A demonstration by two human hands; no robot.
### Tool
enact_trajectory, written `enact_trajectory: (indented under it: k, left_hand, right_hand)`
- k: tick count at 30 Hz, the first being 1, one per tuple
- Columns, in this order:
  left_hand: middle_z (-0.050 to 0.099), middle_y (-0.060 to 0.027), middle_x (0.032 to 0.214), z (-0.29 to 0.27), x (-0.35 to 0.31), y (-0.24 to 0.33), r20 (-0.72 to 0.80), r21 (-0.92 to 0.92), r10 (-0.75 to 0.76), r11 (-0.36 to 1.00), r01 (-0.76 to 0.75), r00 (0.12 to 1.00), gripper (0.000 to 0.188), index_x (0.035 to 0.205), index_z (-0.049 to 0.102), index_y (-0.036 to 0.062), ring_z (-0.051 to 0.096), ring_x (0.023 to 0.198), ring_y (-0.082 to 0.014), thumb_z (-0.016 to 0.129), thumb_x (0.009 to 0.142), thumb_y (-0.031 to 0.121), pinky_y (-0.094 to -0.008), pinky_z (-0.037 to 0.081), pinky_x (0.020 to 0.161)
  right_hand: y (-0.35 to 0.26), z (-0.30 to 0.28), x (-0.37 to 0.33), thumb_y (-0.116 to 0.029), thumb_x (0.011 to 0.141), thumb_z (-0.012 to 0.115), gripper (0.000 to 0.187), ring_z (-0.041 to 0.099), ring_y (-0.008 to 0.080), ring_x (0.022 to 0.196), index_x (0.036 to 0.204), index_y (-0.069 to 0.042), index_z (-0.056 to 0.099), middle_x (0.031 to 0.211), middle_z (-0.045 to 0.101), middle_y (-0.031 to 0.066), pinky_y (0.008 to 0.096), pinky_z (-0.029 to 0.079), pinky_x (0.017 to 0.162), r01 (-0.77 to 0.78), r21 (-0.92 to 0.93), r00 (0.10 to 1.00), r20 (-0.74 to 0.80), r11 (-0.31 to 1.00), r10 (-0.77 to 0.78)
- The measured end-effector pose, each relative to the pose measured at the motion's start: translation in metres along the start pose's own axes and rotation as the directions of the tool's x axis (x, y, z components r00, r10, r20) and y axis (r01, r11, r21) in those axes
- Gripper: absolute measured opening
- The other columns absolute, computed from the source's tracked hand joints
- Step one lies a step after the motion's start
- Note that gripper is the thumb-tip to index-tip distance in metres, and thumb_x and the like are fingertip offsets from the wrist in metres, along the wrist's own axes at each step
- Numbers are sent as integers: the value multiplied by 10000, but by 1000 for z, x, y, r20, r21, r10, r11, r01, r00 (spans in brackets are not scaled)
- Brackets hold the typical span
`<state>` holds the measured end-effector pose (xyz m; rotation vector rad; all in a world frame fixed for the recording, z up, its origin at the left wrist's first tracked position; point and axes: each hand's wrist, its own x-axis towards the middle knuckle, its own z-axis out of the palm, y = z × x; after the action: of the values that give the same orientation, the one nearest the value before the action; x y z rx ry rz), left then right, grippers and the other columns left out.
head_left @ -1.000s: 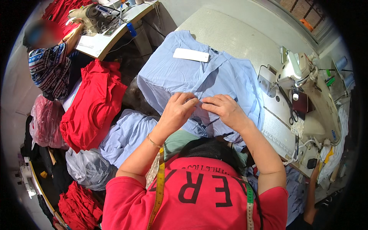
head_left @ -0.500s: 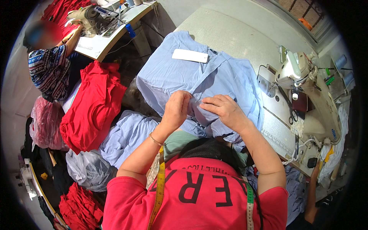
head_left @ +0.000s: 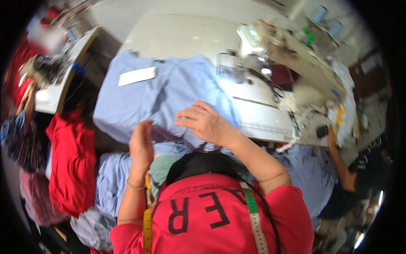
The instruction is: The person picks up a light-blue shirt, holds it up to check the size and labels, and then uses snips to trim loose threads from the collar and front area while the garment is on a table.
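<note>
A light blue garment (head_left: 122, 99) is spread over the near left part of the pale sewing table, its near edge hanging toward my lap. On it lies a white rectangular card (head_left: 137, 76). My left hand (head_left: 141, 142) is upright at the garment's near edge, its fingers seen edge-on and blurred; whether they grip cloth is hidden. Over the garment's near middle is my right hand (head_left: 207, 125), fingers slightly bent and apart, pointing left, with its thumb hidden. No held thing shows in it.
A sewing machine (head_left: 292, 59) stands to the right, with black scissors (head_left: 277, 94) beside it. Red cloth (head_left: 72, 165) hangs at left near plastic bags (head_left: 95, 228). Another person's arm (head_left: 338, 161) reaches in at right; another person sits far left.
The view has swung to the right, so the table and garment appear farther left. My hands have drawn apart, the left one lower. The card stays on the garment.
</note>
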<state>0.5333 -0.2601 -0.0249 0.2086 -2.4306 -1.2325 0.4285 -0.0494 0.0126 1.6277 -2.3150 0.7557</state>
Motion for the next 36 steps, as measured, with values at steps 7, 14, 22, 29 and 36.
enact_trajectory:
  k: [7,14,22,29,36]
  left_hand:
    - [631,-174,979,11,8,9,20,200,261,945,-259,965,63,958,532,-22,615,866,-341,510,919,21,-373,489,754]
    - [629,-179,987,11,8,10,22,52,164,985,-165,986,65,961,524,-23,612,874,-348,504,921,25,-379,486,770]
    - [616,-185,1034,17,5,4,13,0,211,977,-211,977,30,916,499,-23,602,882,-345,498,920,7,-365,476,794]
    - [616,-166,1092,18,4,7,26,-84,143,986,-141,989,26,910,510,-14,605,954,-270,516,893,-33,-318,465,819]
    - [614,-66,1105,18,4,-10,94,-382,24,924,13,995,47,955,531,-17,504,751,-84,527,909,-18,-235,460,660]
  right_hand:
    - [78,-79,-104,118,749,502,334,586,343,998,1027,-26,618,1088,602,163,375,471,895,-719,-93,671,-351,688,653]
    - [90,-75,-129,38,796,512,329,574,350,992,1101,-35,610,1087,585,159,404,464,864,-745,-353,662,-288,566,692]
    - [73,-79,-126,22,804,516,238,591,341,920,999,-45,634,973,619,138,406,472,808,-728,-131,670,-340,673,660]
    - [68,-123,-212,34,787,481,353,541,357,1077,1099,-61,616,1123,587,181,417,431,927,-920,-371,313,-506,125,804]
    - [79,-127,-291,-102,913,479,291,582,340,1007,1163,5,583,1136,603,188,387,441,903,-907,-308,413,-524,286,745]
